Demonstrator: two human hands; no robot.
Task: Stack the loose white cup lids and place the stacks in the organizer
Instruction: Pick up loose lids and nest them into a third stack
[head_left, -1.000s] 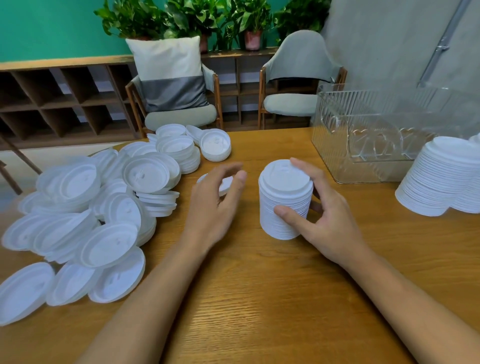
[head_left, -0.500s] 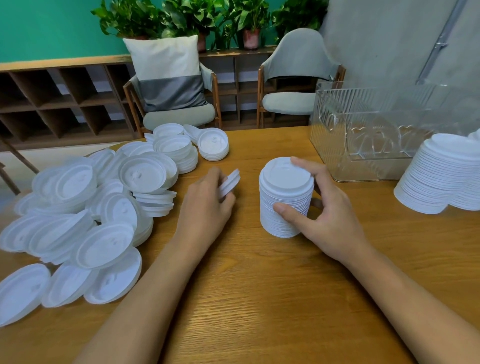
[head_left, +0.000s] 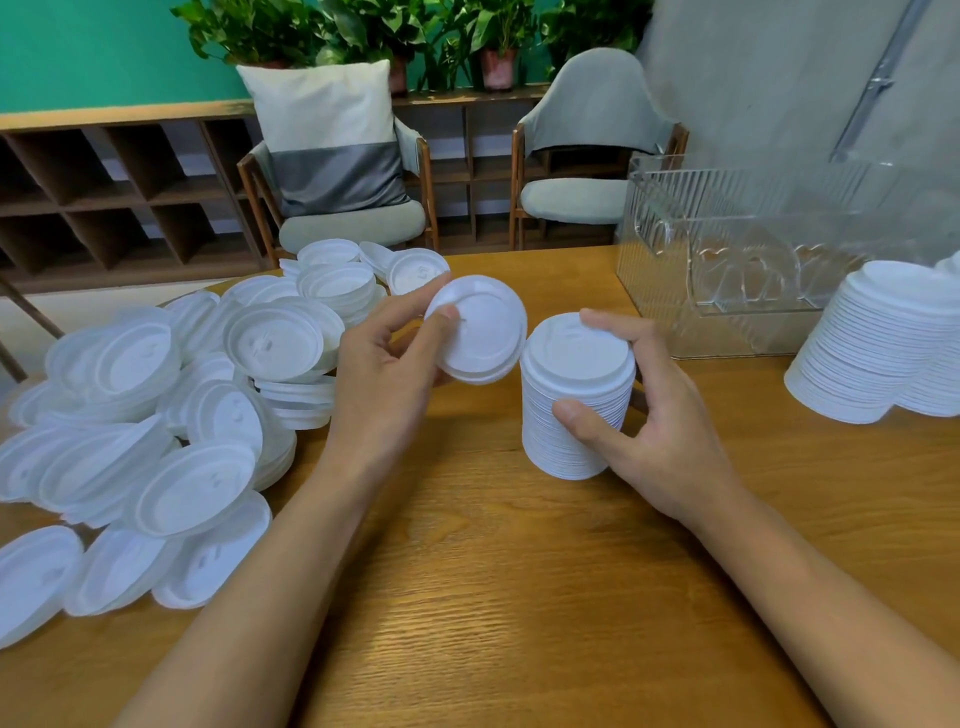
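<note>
- Stacking is under way at a wooden table (head_left: 493, 582): a person's left hand (head_left: 384, 374) brings a few nested lids (head_left: 478, 332) up to the upright stack (head_left: 566, 415), which the right hand (head_left: 665, 421) steadies.
- The left thumb (head_left: 442, 318) presses on the top face of the nested lids and the other fingers curl beneath, mostly hidden. The lids are tilted and sit just beside the stack's upper left edge; whether they touch it cannot be told.
- The right hand is clamped round the stack, with its thumb (head_left: 574, 415) on the near side, its index finger (head_left: 605, 321) over the top rim and the remaining fingers wrapped behind.
- The next move likely calls for levelling the nested lids, centring them over the stack's top and pressing them down to seat. A skewed drop could topple the column.
- Many loose lids (head_left: 156, 415) lie heaped at the left, so the job looks far from done. The clear organizer (head_left: 654, 249) stands beyond the stack, no lids visible inside, near finished stacks (head_left: 878, 353) on the table.
</note>
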